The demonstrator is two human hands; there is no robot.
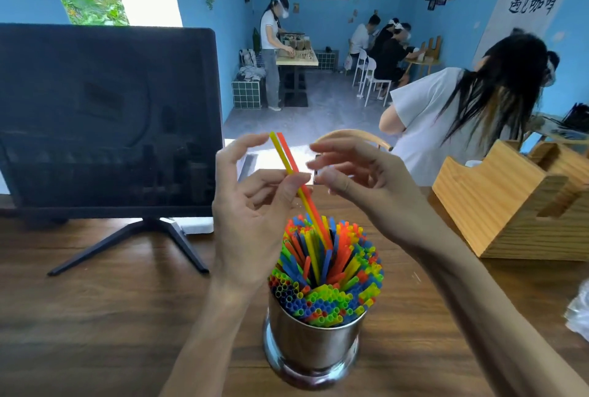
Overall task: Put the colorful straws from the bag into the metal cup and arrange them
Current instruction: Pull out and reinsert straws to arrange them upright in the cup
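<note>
A shiny metal cup (310, 345) stands on the wooden table in front of me, packed with several colorful straws (328, 282) fanned outward. My left hand (255, 215) pinches a yellow straw (282, 154) and a red straw (288, 154) side by side above the cup. Their lower ends dip among the straws in the cup. Just to the right of those two straws my right hand (360, 180) hovers with its fingers spread, and it holds nothing. A crumpled clear plastic bag (578, 313) lies at the table's right edge.
A dark monitor (105, 119) on a stand fills the left back of the table (95, 317). A wooden holder box (516, 202) sits at the right. A person in a white shirt (446, 116) sits just beyond the table, and others work further back.
</note>
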